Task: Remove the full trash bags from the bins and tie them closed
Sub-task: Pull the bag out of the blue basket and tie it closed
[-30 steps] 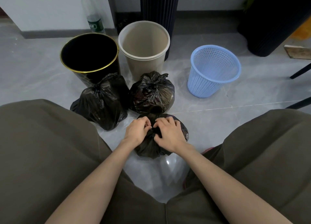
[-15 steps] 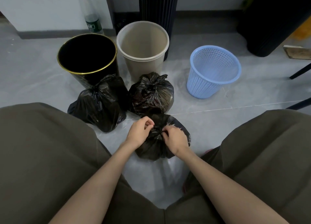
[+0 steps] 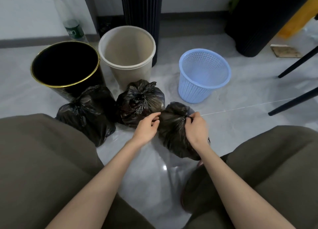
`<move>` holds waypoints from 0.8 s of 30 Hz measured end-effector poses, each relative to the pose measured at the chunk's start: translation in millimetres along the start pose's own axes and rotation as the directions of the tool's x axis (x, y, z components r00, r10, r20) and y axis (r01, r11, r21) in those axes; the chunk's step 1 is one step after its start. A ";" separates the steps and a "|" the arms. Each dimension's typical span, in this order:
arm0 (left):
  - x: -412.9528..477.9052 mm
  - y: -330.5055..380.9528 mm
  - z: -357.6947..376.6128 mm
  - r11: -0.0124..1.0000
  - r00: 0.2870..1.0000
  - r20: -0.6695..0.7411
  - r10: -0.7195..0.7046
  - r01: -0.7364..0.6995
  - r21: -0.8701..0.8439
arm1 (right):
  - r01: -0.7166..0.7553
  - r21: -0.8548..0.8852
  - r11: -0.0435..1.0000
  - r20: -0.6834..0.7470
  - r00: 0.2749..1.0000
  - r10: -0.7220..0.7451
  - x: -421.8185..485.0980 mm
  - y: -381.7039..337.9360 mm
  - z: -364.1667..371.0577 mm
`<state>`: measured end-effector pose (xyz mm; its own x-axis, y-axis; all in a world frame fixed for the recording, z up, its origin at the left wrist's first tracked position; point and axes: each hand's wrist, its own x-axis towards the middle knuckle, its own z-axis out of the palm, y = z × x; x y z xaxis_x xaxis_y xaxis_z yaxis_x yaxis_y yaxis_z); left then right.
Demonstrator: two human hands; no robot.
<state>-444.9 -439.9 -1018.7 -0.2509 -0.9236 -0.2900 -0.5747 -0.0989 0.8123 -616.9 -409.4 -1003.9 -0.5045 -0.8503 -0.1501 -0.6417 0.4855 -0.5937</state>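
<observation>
Three black trash bags lie on the floor in front of three bins. The left bag (image 3: 87, 113) and the middle bag (image 3: 140, 102) are knotted at the top. The right bag (image 3: 173, 130) is tilted between my hands. My right hand (image 3: 196, 129) pinches its gathered neck at the top right. My left hand (image 3: 148, 128) rests against the bag's left side with curled fingers; whether it grips plastic is unclear. Behind stand a black bin with a gold rim (image 3: 34, 75), a beige bin (image 3: 128, 67) and a blue mesh basket (image 3: 204, 87), all without bags.
My knees in olive trousers frame the near floor on both sides. A clear plastic bottle (image 3: 72, 26) leans on the wall at the back left. A dark ribbed column (image 3: 141, 13) and a large black cylinder (image 3: 261, 22) stand behind. Black chair legs (image 3: 296, 99) cross the right edge.
The bag between my hands has shifted right and tilted. My hands have parted: the right one pulled the neck to the right, the left one slid to the bag's left side.
</observation>
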 end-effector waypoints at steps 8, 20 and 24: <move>30.0 14.6 3.0 0.995 1.000 0.000 0.013 -0.013 -0.095 | -0.219 0.412 0.885 0.040 0.974 0.223 63.7 -1.8 16.6; 36.1 18.1 -26.8 0.998 0.998 -0.070 -0.005 0.000 -0.064 | 0.075 0.118 0.990 0.047 0.996 -0.081 58.2 -36.1 24.6; 23.2 35.0 -50.4 0.998 0.986 -0.161 0.034 -0.043 -0.052 | 0.181 0.221 0.958 0.032 0.981 -0.192 42.1 -68.3 9.8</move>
<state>-431.5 -483.4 -971.5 -0.1419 -0.9739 -0.1770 -0.5224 -0.0782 0.8491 -588.6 -480.4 -977.4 -0.3526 -0.9339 -0.0588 -0.5787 0.2670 -0.7706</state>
